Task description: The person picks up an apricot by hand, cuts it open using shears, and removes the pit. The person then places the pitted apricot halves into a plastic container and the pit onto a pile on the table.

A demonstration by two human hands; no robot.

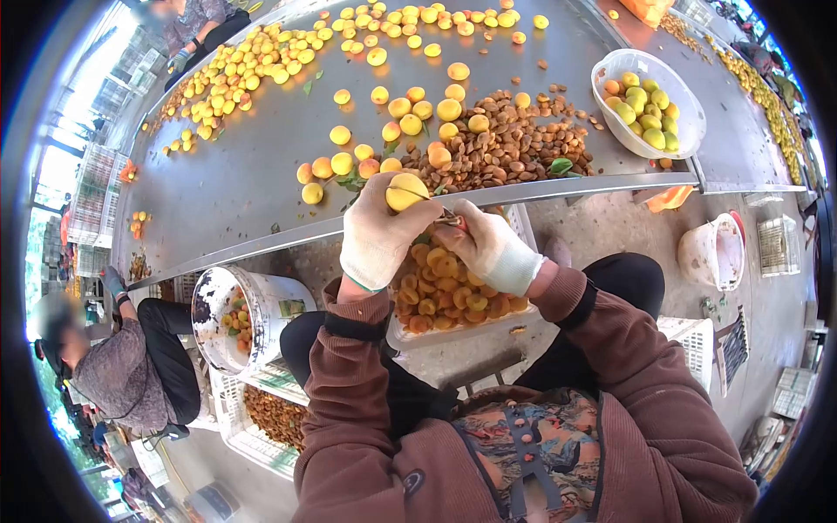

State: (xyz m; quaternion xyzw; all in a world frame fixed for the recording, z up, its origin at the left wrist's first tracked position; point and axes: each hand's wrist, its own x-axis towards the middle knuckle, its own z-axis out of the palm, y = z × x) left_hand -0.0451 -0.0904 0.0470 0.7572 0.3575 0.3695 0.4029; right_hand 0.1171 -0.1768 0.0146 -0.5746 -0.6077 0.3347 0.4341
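Observation:
My left hand (379, 234), in a white glove, is closed around a yellow apricot (406, 191) above the table's near edge. A dark line runs across the apricot's skin. Beside it, my gloved right hand (499, 250) grips a small knife (452, 220) with a reddish handle, most of it hidden by the fingers. Its tip is close to the apricot; whether it touches cannot be made out. Below both hands, a white crate (528, 228) holds many apricot halves (453, 292). Brown apricot pits (514, 144) are heaped on the table just beyond, with whole apricots (399, 108) around them.
The metal table (261, 174) bears more apricots (253, 65) at its far left. A white bowl (693, 122) of greenish-yellow fruit stands at right. A stained bucket (283, 301) is at my left, another bucket (697, 253) at right. A co-worker (131, 375) sits at left.

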